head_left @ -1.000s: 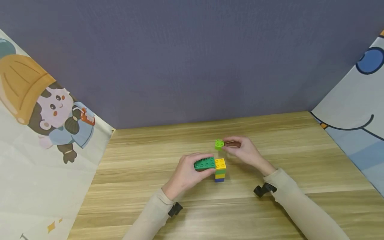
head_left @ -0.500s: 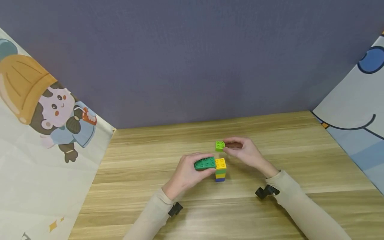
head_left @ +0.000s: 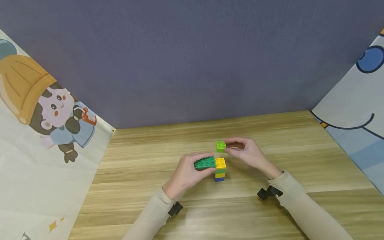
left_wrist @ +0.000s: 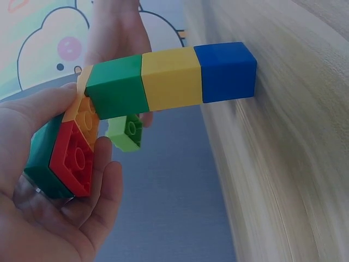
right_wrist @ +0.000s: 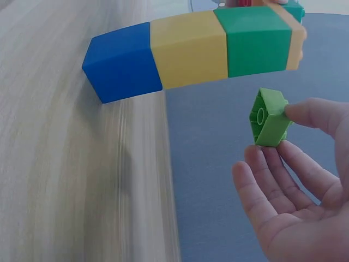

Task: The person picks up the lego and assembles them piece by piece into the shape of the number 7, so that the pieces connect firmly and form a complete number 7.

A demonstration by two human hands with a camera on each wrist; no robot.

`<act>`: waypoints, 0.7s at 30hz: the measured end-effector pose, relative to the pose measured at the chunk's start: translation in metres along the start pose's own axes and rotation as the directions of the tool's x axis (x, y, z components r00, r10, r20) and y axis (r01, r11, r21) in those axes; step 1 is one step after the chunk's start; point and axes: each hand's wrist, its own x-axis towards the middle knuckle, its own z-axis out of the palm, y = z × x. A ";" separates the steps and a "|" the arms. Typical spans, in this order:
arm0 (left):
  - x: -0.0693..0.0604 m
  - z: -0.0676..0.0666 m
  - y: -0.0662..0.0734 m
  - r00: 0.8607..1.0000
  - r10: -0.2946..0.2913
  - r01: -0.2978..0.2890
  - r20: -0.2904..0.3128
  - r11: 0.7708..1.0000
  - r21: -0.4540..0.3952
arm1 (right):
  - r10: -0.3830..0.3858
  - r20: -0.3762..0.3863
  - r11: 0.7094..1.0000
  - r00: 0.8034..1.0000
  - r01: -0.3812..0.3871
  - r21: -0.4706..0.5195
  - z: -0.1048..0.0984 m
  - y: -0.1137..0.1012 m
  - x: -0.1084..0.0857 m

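A small tower of toy building blocks stands upright on the table: a blue block (left_wrist: 228, 72) at the bottom, then a yellow block (left_wrist: 172, 76), a green block (left_wrist: 118, 86) and a thin orange-yellow block (head_left: 220, 163) on top. To its left, my left hand (head_left: 186, 170) grips a long dark green block (head_left: 205, 163) between thumb and fingers. Under that block, a red block (left_wrist: 71, 164) shows its hollow underside beside the orange-yellow one. Beyond the tower, my right hand (head_left: 247, 153) pinches a lime green block (head_left: 221, 146) above the table, apart from the tower.
The wood-grain table (head_left: 144, 153) ends at a dark blue-grey wall (head_left: 192, 66). Printed cartoon panels flank it, one with a child figure (head_left: 60, 103) on the left and a white one (head_left: 357, 93) on the right. Each wrist wears a black camera mount (head_left: 270, 192).
My right hand has shifted slightly to the right with the lime green block. The left hand and the tower look unchanged.
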 end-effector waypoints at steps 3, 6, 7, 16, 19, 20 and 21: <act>0.000 0.000 0.000 1.000 -0.001 0.001 -0.001 1.000 -0.004 | -0.015 0.011 1.000 1.000 0.015 0.002 0.000 -0.003 -0.003; 0.000 0.000 0.001 1.000 -0.002 0.002 0.001 1.000 -0.011 | -0.023 0.018 1.000 1.000 0.023 -0.003 0.000 -0.006 -0.006; 0.000 0.000 0.001 1.000 -0.001 0.001 0.002 1.000 -0.012 | -0.027 0.020 1.000 0.999 0.027 -0.005 0.000 -0.007 -0.007; 0.000 -0.001 0.002 1.000 0.001 -0.001 0.004 1.000 -0.015 | -0.098 0.035 0.995 0.995 0.099 -0.013 0.000 -0.011 -0.012; -0.001 -0.001 0.002 1.000 -0.006 0.006 0.008 1.000 -0.016 | -0.121 0.046 0.993 0.992 0.122 -0.010 0.001 -0.012 -0.016; -0.001 -0.001 0.002 1.000 -0.006 0.006 0.008 1.000 -0.016 | -0.130 0.049 0.991 0.990 0.130 -0.007 0.001 -0.013 -0.017; -0.001 -0.001 0.001 1.000 -0.007 0.007 0.008 1.000 -0.013 | -0.136 0.051 0.991 0.989 0.136 -0.004 0.002 -0.013 -0.018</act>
